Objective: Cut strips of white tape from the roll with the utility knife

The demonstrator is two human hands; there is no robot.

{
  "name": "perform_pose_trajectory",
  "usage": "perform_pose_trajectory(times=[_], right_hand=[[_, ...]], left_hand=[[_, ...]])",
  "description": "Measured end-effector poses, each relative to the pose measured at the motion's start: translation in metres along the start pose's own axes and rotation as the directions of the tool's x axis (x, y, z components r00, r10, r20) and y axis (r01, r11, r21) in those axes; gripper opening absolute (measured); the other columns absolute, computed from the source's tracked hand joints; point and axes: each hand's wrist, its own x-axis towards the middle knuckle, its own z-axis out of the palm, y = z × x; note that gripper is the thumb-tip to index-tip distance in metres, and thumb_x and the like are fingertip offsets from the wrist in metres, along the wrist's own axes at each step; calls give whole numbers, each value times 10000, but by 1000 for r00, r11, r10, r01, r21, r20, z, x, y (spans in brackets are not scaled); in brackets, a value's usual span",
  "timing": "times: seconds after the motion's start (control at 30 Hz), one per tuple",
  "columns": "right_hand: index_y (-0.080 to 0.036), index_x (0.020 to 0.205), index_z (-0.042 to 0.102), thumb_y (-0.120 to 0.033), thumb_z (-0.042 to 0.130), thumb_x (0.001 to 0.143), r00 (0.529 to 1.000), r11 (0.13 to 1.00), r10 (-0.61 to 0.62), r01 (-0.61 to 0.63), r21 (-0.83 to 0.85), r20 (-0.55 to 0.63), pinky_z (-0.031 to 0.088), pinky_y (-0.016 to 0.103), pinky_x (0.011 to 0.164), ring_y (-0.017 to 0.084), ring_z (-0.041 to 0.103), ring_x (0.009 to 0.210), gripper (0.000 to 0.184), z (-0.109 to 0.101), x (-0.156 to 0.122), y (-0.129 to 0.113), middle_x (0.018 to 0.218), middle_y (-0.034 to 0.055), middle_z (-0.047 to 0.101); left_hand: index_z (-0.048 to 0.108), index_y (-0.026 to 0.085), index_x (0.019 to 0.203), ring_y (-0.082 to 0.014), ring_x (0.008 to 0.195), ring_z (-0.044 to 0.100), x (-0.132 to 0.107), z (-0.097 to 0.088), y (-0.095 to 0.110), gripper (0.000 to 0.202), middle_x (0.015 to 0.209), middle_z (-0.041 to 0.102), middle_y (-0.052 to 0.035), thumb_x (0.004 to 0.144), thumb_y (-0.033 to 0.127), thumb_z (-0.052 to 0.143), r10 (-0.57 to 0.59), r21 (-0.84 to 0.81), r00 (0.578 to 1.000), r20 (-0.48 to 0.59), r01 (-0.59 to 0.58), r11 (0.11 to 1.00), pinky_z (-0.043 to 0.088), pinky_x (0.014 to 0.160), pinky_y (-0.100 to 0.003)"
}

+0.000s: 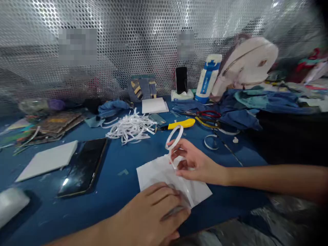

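Note:
My right hand (196, 162) is closed on a thin roll of white tape (180, 134), pinched by its lower edge and tilted above the sheet. A narrow strip runs down from the roll onto a white sheet of paper (151, 172) and along it toward its near edge. My left hand (153, 212) rests on the near left part of this paper, fingers slightly curved and a little apart, thumb partly hidden below. The paper lies at an angle on the blue table (115, 184). What is under the left fingertips is hidden.
Beyond the paper are a yellow cutter (181, 124), a heap of white strips (132, 127) and red-handled scissors (208, 113). Another tape ring (205, 141) lies right. A dark tablet (83, 167) and white pad (48, 160) lie left. A phone (181, 80) and bottle (208, 78) stand behind.

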Motion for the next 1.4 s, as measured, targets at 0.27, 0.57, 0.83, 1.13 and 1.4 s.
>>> perform_pose_trajectory(times=[0.27,0.57,0.83,1.13,1.4], right_hand=[[-284,1283,468,-143,806,759,1000,997,8,-6,80,-22,507,197,683,150,557,1001,640,-2,-1,2,1092,24,454],[-266,1243,490,-96,802,742,993,985,116,-111,134,-34,503,196,723,139,570,1000,614,7,-9,-17,1082,20,488],[-242,1211,504,-86,797,745,984,965,176,-169,199,-17,488,200,749,135,549,1002,571,16,-18,-28,1092,28,502],[-259,1232,471,-68,761,754,991,986,133,-130,104,-19,470,199,694,151,538,1042,591,14,-16,-18,1129,36,486],[-251,1209,456,-55,733,754,994,993,101,-99,62,-37,445,165,622,155,515,1064,567,13,-13,-17,1114,40,495]], left_hand=[[564,181,1297,-215,1111,570,3,0,0,388,1238,643,-35,954,350,633,0,3,1000,-25,0,1000,402,1062,-373],[562,187,1289,-198,1118,561,4,-2,-1,341,1229,637,-16,985,339,585,10,-22,1000,-7,-10,1000,377,1059,-353],[572,186,1276,-210,1066,574,4,-4,0,357,1171,648,-24,963,351,616,23,37,999,-34,-21,999,396,1026,-364],[556,180,1292,-208,1056,561,6,-3,0,368,1166,640,-15,963,333,617,9,-4,1000,-2,-9,1000,390,1018,-366],[556,182,1287,-201,1098,564,7,-4,0,404,1209,643,-14,927,320,676,12,-13,1000,-18,-12,1000,391,1029,-348]])
